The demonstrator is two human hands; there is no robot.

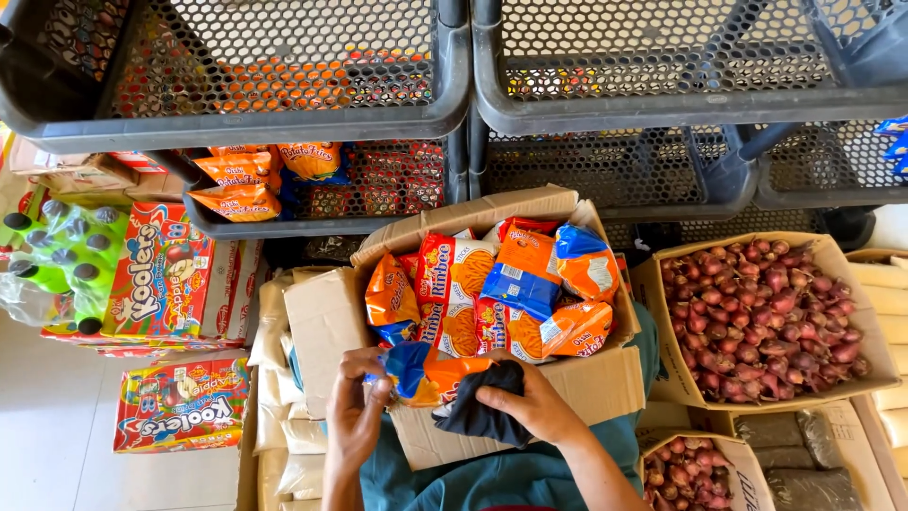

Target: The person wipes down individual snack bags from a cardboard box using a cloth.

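Observation:
An open cardboard box rests on my lap, filled with several orange, red and blue biscuit packets. At its near edge my left hand grips one orange and blue biscuit packet by its end. My right hand presses a dark cloth against the same packet.
Black mesh shelf racks stand in front, a lower one holding orange snack bags. Right is a carton of red shallots, with a second one below. Left are juice drink cartons and green bottles. Pale sacks lie beside my knee.

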